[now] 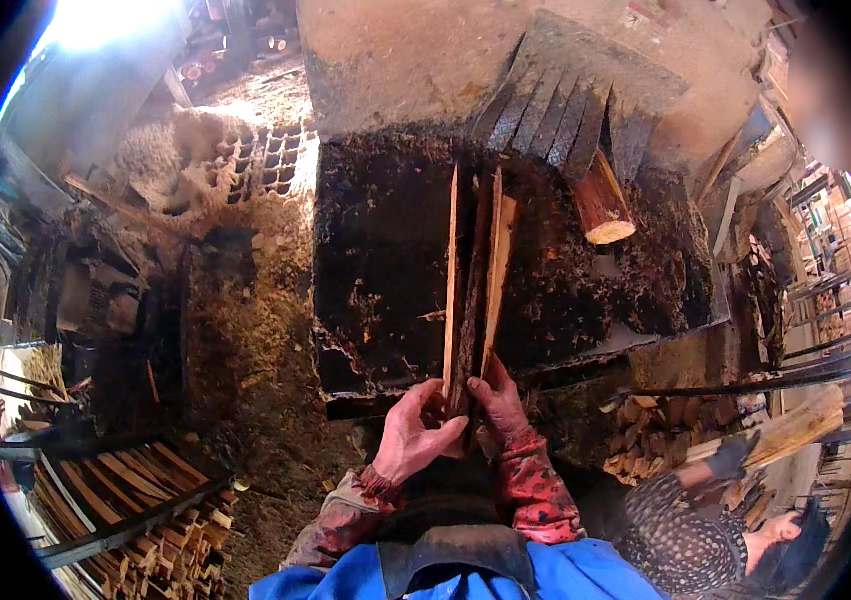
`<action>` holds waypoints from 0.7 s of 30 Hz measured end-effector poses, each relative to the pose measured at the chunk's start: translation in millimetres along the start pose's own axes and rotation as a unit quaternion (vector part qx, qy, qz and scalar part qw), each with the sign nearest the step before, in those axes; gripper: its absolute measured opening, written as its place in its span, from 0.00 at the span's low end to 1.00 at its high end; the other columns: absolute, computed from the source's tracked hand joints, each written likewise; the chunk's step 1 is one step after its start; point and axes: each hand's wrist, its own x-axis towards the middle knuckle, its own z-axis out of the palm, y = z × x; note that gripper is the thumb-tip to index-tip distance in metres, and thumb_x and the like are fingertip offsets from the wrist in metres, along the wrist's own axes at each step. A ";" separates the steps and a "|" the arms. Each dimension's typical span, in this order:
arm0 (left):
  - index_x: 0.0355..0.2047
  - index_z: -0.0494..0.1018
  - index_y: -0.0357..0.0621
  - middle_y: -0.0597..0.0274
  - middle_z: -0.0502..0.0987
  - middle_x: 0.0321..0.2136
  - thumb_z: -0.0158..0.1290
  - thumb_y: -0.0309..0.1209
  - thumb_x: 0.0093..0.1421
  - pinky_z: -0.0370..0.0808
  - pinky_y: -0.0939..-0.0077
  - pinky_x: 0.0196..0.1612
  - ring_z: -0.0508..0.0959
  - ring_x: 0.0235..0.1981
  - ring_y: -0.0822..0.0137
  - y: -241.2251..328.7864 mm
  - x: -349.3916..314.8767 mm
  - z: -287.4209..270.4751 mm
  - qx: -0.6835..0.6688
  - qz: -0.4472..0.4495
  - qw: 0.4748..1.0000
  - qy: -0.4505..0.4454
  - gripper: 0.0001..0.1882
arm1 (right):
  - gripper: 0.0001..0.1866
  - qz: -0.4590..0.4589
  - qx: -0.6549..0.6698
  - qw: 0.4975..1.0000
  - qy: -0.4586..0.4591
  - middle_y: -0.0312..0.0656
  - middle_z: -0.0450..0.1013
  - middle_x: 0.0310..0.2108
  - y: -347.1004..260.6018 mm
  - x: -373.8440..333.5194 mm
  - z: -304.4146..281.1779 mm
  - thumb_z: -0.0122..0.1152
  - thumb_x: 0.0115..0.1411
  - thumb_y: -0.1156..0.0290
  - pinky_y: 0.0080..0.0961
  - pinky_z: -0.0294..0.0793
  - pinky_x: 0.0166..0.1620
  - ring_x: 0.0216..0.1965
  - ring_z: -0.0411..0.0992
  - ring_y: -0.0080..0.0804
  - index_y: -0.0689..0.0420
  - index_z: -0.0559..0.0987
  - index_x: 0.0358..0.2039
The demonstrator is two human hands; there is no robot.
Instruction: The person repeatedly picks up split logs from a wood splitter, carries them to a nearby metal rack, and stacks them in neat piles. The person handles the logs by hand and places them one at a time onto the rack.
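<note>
Several long, thin bark-edged wooden slats (495,265) stand out ahead of me over a dark, worn metal table. At their near ends, my left hand (413,432) grips them from the left, its thumb reaching across and its fingers partly hidden behind the wood. My right hand (500,402) pinches the same bundle from the right, thumb on the bark. Pale cut edges show on the outer slats, while dark bark lies between them. Beyond, to the right, a short round log (601,207) pokes out from under hanging dark rubber strips (555,110).
The dark table (375,250) ends just ahead of my hands. Stacked slats (125,485) rest in a metal rack at lower left, with split wood below. Sawdust (255,290) covers the ground on the left. At lower right, a person in a dotted top (685,530) handles a pale board (795,428).
</note>
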 end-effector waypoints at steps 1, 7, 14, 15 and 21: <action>0.50 0.67 0.33 0.61 0.72 0.40 0.64 0.29 0.49 0.73 0.77 0.43 0.74 0.39 0.70 -0.8 5.0 1.6 0.018 0.035 0.999 -0.010 0.29 | 0.36 0.001 0.014 1.000 -0.008 0.40 0.68 0.51 0.3 -0.6 -1.6 0.67 0.54 0.71 0.28 0.66 0.55 0.51 0.67 0.29 0.59 0.60 0.61; 0.51 0.65 0.31 0.58 0.72 0.43 0.61 0.35 0.55 0.73 0.75 0.43 0.73 0.42 0.69 -0.3 27.1 4.9 -0.071 -0.010 0.997 -0.024 0.28 | 0.37 0.000 0.024 0.999 -0.021 0.39 0.67 0.52 -4.5 -0.8 -5.3 0.67 0.53 0.71 0.29 0.66 0.55 0.52 0.66 0.29 0.60 0.60 0.61; 0.51 0.65 0.29 0.56 0.74 0.43 0.61 0.37 0.56 0.72 0.76 0.45 0.73 0.43 0.70 -23.7 105.4 11.6 -0.089 0.007 0.994 0.058 0.29 | 0.43 -0.019 -0.216 0.976 0.031 0.42 0.67 0.51 0.1 10.9 -1.6 0.72 0.48 0.67 0.28 0.67 0.54 0.51 0.67 0.30 0.63 0.58 0.60; 0.49 0.66 0.29 0.55 0.75 0.42 0.62 0.36 0.54 0.73 0.77 0.43 0.74 0.41 0.71 -20.9 114.5 13.9 -0.097 0.024 0.991 0.094 0.29 | 0.43 -0.023 -0.286 0.957 0.054 0.43 0.67 0.51 4.4 13.5 -1.3 0.72 0.48 0.67 0.27 0.67 0.55 0.51 0.67 0.30 0.63 0.58 0.60; 0.47 0.68 0.30 0.57 0.78 0.36 0.60 0.30 0.51 0.73 0.77 0.42 0.76 0.37 0.72 -52.7 140.8 -2.4 -0.031 0.019 0.988 0.147 0.25 | 0.49 -0.090 -0.296 0.951 0.023 0.54 0.69 0.49 15.2 18.5 4.4 0.74 0.45 0.62 0.33 0.70 0.51 0.50 0.70 0.41 0.68 0.54 0.60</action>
